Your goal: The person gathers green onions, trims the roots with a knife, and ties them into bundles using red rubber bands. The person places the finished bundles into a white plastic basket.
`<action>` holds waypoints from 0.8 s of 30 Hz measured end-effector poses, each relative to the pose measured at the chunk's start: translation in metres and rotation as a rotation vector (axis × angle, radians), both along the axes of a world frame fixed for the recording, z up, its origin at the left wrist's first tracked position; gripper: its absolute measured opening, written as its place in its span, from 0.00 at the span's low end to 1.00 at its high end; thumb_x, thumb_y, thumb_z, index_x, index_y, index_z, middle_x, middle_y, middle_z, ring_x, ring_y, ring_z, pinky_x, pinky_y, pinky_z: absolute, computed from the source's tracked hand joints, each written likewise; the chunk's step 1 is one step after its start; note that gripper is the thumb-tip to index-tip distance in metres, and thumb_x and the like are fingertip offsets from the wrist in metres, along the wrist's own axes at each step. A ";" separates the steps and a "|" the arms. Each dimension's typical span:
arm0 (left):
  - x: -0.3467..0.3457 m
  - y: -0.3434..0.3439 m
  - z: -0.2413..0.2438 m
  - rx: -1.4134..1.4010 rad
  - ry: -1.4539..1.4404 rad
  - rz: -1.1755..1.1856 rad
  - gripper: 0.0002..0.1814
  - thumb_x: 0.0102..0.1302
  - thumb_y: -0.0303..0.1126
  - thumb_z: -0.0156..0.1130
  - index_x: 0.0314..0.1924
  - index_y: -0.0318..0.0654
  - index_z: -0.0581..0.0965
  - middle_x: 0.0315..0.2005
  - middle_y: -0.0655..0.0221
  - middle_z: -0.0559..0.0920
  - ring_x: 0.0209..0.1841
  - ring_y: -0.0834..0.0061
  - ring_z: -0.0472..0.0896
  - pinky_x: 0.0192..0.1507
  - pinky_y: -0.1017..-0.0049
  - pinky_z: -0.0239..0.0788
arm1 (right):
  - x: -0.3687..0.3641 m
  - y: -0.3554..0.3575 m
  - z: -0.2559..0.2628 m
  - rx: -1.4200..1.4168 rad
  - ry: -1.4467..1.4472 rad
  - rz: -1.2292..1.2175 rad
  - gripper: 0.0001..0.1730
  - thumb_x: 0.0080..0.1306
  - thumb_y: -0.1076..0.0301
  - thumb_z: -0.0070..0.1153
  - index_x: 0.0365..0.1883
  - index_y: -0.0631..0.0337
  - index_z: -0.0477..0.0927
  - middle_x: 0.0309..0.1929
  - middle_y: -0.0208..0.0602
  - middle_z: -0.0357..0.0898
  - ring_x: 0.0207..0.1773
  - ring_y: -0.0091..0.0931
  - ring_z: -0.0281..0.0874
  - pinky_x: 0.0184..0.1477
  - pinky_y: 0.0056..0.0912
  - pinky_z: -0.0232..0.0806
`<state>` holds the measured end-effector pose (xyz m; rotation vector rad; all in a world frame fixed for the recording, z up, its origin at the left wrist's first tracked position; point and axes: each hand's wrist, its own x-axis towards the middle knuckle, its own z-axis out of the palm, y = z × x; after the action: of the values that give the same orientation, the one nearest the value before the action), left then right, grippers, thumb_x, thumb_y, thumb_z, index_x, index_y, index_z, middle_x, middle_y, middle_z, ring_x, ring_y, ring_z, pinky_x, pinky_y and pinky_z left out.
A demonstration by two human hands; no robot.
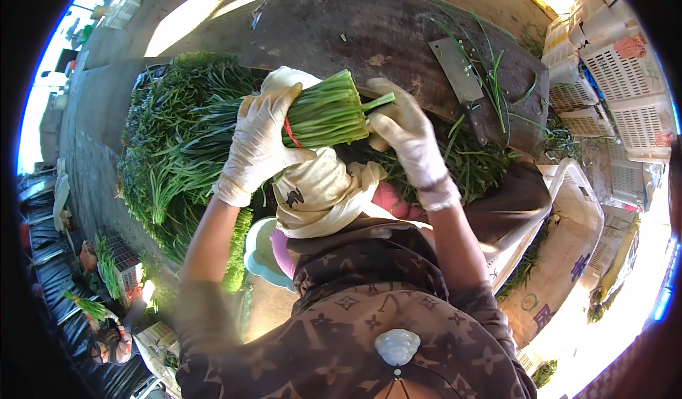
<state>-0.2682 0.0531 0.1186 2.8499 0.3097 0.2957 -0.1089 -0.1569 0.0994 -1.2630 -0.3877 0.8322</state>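
Observation:
My left hand (264, 138), in a whitish glove, is closed round a bundle of green leafy stalks (325, 114) with a red band near its cut ends. The leaves trail left over a large heap of bundled greens (176, 116). My right hand (405, 135), gloved too, is at the cut ends, its fingers around a stalk (379, 102) that juts out past the others; whether it grips it firmly I cannot tell. A cleaver (458, 71) lies on the dark board (341, 31) beyond my right hand, beside loose green stalks (494, 87). A cream cloth (309, 196) covers my lap.
Loose greens (474, 170) lie below the board at right. A white crate (578, 172) holding a printed sack (554, 276) is at my right side, with stacked crates (618, 74) beyond. A pale blue basin (261, 255) stands near my left hip. Another person (109, 343) is at the lower left.

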 end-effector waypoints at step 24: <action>-0.058 0.002 -0.011 -0.146 -0.015 0.132 0.62 0.36 0.36 0.90 0.73 0.37 0.65 0.63 0.53 0.76 0.66 0.49 0.75 0.71 0.58 0.66 | -0.058 0.030 -0.069 0.105 0.377 0.212 0.34 0.75 0.54 0.63 0.73 0.63 0.69 0.65 0.38 0.77 0.62 0.27 0.77 0.60 0.32 0.73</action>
<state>-0.3263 0.0546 0.1079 2.6879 0.4964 0.3069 -0.1667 -0.1273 0.0302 -0.9515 -0.2591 1.1908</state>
